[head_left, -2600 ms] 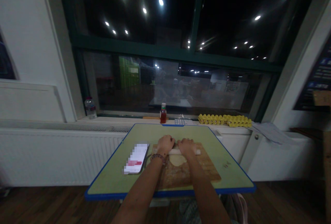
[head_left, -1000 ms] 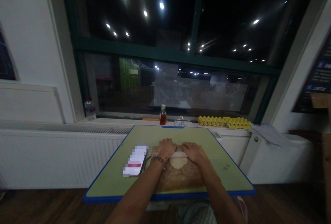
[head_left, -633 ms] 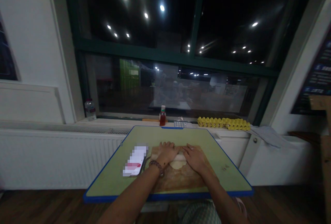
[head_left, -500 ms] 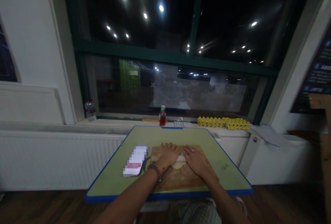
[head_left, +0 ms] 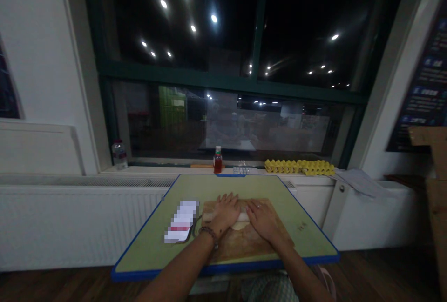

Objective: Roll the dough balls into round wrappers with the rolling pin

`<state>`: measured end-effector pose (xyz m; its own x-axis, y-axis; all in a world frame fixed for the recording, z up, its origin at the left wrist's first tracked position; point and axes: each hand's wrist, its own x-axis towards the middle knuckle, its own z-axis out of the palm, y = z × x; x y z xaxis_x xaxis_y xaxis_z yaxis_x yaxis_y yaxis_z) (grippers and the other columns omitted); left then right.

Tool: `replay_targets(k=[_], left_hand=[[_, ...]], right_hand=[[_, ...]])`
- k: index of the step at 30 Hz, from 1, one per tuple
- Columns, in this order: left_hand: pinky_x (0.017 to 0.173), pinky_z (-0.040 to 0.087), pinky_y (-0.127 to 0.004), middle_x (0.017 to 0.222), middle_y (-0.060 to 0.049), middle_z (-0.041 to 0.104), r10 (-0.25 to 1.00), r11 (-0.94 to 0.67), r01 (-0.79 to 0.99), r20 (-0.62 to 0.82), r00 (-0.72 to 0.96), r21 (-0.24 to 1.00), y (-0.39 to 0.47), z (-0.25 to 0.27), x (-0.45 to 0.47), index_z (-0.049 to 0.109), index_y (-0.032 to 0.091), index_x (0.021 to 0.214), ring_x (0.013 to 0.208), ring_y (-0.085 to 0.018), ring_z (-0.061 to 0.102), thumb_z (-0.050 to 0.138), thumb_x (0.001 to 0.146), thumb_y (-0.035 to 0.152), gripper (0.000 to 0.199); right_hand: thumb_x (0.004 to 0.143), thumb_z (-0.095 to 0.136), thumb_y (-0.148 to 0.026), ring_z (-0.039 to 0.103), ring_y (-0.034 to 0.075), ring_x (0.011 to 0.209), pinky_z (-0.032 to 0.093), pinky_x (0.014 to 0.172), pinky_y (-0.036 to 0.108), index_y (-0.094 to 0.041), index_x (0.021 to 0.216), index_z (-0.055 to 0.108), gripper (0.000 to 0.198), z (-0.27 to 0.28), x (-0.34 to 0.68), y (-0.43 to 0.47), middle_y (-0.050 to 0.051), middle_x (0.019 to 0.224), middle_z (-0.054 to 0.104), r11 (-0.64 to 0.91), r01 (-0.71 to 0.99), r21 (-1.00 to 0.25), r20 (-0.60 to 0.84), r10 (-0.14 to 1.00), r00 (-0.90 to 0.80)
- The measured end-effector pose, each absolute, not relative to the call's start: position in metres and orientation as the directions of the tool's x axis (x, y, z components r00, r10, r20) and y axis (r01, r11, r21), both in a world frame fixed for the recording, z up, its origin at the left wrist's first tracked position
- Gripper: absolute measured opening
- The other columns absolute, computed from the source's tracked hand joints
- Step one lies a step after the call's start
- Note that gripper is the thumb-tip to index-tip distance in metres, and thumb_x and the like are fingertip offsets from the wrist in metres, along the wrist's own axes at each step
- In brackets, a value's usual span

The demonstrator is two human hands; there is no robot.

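A wooden board (head_left: 244, 246) lies on the small table, and on it a flattened piece of pale dough (head_left: 240, 226) shows below a light rolling pin (head_left: 243, 217). My left hand (head_left: 226, 211) lies over the left part of the pin, palm down, fingers stretched out past it. Over the pin's right part my right hand (head_left: 262, 219) rests the same way, fingers extended and pointing inward. Both hands press on the pin without wrapping round it. They cover much of the pin, and part of the dough is hidden.
Left of the board a lit phone (head_left: 181, 223) lies on the green table (head_left: 146, 251). Along the windowsill stand a bottle of red liquid (head_left: 218, 161), a clear bottle (head_left: 119, 155) and yellow egg cartons (head_left: 299, 167). A white radiator (head_left: 70, 223) is behind the table.
The camera view has tilted slightly, so the scene sits a little lower. My hands remain on the rolling pin with only a slight shift.
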<state>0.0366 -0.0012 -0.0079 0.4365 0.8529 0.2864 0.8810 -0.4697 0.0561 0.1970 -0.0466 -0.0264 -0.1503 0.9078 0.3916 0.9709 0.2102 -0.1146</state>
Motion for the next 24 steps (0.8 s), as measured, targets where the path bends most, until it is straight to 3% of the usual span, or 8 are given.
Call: replay_targets(k=[3, 6, 13, 16, 24], left_hand=[[0.111, 0.026, -0.05, 0.146, -0.011, 0.045, 0.888, -0.406, 0.909, 0.279, 0.367, 0.096, 0.019, -0.005, 0.041, 0.045, 0.015, 0.141, 0.133, -0.03, 0.042, 0.036, 0.092, 0.033, 0.052], [0.112, 0.026, -0.048, 0.144, -0.012, 0.049, 0.913, -0.334, 0.932, 0.293, 0.283, 0.143, 0.034, -0.002, 0.045, 0.046, 0.014, 0.139, 0.131, -0.029, 0.043, 0.039, 0.09, 0.035, 0.053], [0.113, 0.021, -0.048, 0.131, -0.013, 0.06, 0.901, -0.272, 0.948, 0.39, 0.191, 0.164, 0.041, 0.004, 0.044, 0.053, 0.014, 0.13, 0.123, -0.028, 0.05, 0.041, 0.089, 0.036, 0.047], [0.11, 0.025, -0.049, 0.127, -0.012, 0.063, 0.914, -0.244, 0.951, 0.372, 0.161, 0.19, 0.042, 0.008, 0.037, 0.056, 0.016, 0.126, 0.118, -0.028, 0.054, 0.041, 0.089, 0.035, 0.044], [0.108, 0.025, -0.05, 0.116, -0.012, 0.067, 0.87, -0.3, 0.951, 0.43, 0.244, 0.069, 0.048, 0.005, 0.016, 0.066, 0.019, 0.107, 0.109, -0.027, 0.058, 0.041, 0.09, 0.035, 0.035]], right_hand=[[0.097, 0.03, -0.028, 0.05, 0.023, 0.127, 0.032, 0.108, 0.041, -0.02, 0.123, 0.064, 0.043, -0.007, 0.191, -0.035, 0.01, 0.131, 0.06, 0.145, 0.988, -0.059, 0.285, 0.951, -0.123], [0.094, 0.037, -0.025, 0.052, 0.022, 0.124, 0.035, 0.105, 0.037, -0.023, 0.122, 0.064, 0.039, 0.005, 0.187, -0.023, 0.008, 0.13, 0.061, 0.103, 0.994, -0.03, 0.207, 0.974, -0.095], [0.092, 0.038, -0.029, 0.058, 0.021, 0.116, 0.04, 0.098, 0.031, -0.019, 0.124, 0.063, 0.042, 0.002, 0.19, -0.004, 0.01, 0.128, 0.062, 0.002, 0.999, -0.042, 0.174, 0.985, 0.006], [0.093, 0.036, -0.03, 0.06, 0.022, 0.111, 0.041, 0.095, 0.032, -0.021, 0.118, 0.066, 0.04, 0.002, 0.191, -0.006, 0.01, 0.121, 0.066, -0.021, 0.999, -0.027, 0.186, 0.982, 0.026], [0.091, 0.04, -0.031, 0.061, 0.021, 0.108, 0.041, 0.092, 0.032, -0.023, 0.11, 0.069, 0.036, 0.004, 0.19, -0.007, 0.01, 0.114, 0.069, -0.048, 0.999, -0.014, 0.176, 0.983, 0.049]])
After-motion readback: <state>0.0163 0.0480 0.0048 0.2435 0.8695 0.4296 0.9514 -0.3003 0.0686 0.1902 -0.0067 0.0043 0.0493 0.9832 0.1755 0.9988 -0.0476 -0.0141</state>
